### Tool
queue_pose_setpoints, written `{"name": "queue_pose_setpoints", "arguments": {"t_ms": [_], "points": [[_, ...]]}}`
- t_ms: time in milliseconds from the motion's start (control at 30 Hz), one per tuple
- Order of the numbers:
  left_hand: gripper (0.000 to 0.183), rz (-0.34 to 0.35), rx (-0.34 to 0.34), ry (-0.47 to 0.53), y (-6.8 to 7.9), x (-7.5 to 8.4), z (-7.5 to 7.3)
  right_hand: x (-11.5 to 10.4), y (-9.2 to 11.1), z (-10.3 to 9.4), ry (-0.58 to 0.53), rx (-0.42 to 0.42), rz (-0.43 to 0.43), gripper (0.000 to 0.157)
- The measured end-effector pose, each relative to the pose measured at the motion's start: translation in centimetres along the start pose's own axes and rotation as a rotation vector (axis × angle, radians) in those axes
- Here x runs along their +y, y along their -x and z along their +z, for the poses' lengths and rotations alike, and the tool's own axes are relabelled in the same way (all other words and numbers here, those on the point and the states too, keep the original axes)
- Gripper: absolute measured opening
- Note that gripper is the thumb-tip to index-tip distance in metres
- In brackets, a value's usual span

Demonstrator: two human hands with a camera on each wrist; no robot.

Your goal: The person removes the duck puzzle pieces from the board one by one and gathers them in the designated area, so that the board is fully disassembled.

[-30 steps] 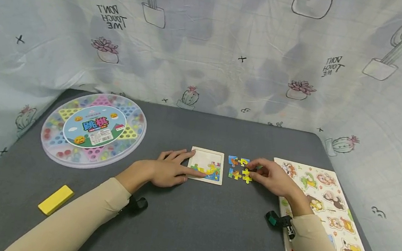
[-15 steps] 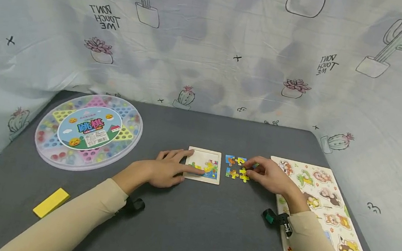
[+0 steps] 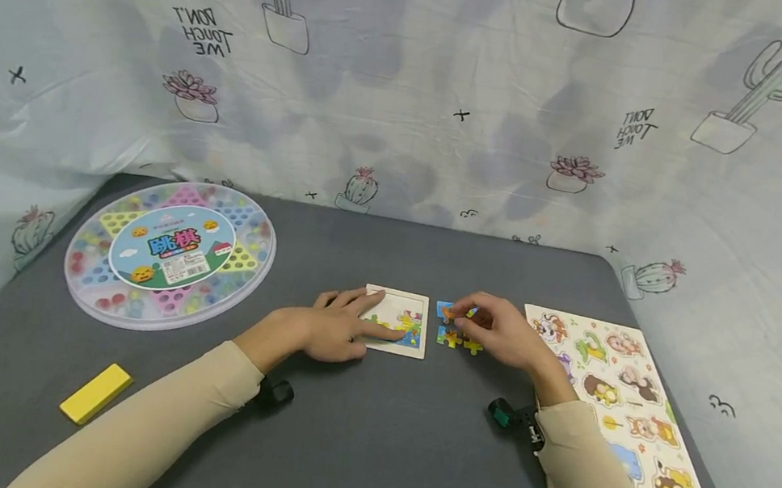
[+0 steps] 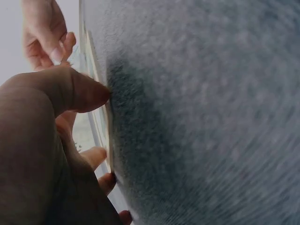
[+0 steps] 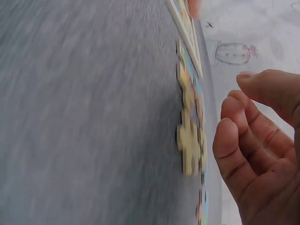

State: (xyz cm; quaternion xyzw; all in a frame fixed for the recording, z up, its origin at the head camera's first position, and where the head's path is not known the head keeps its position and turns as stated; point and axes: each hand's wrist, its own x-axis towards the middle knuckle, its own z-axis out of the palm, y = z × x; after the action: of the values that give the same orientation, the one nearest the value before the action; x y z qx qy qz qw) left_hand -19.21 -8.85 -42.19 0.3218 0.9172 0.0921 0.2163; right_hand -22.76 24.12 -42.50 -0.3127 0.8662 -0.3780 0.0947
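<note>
My left hand (image 3: 342, 329) rests with spread, mostly straight fingers on a small wooden tray puzzle (image 3: 391, 301) partly filled with colourful jigsaw pieces. Its index finger touches the filled lower part; in the left wrist view the thumb (image 4: 89, 93) lies at the tray's near edge. Just right of the tray lie several loose jigsaw pieces (image 3: 451, 338) in a small cluster. Over them hovers my right hand (image 3: 501, 331), fingers loosely bent and partly covering the upper ones. The right wrist view shows nothing between its thumb and fingers, above the pieces (image 5: 189, 145).
A large wooden animal puzzle board (image 3: 622, 419) lies on the right, partly under the right forearm. At the back left sits a round Chinese checkers set (image 3: 253, 260) with a clear cover. A yellow block (image 3: 96, 393) lies left of the left sleeve. A patterned cloth (image 3: 383, 72) hangs behind the table.
My right hand has shifted left and up from the right-hand pieces to over the upper ones. The left hand stays on the tray with only a slight shift.
</note>
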Motion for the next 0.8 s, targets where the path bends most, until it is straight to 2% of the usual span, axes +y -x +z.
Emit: {"name": "queue_pose_setpoints", "arguments": {"t_ms": [167, 467, 800], "points": [[0.054, -0.005, -0.015, 0.01, 0.0, 0.0, 0.3, -0.8, -1.2, 0.9, -0.025, -0.016, -0.031, 0.021], [0.054, -0.012, -0.019, 0.008, 0.3, 0.1, 0.3, -2.1, -2.9, 2.0, -0.018, -0.045, -0.039, 0.022], [0.054, 0.012, -0.021, 0.025, 0.1, -0.1, 0.3, -2.1, -4.1, 3.2, -0.004, -0.089, -0.051, 0.024]]}}
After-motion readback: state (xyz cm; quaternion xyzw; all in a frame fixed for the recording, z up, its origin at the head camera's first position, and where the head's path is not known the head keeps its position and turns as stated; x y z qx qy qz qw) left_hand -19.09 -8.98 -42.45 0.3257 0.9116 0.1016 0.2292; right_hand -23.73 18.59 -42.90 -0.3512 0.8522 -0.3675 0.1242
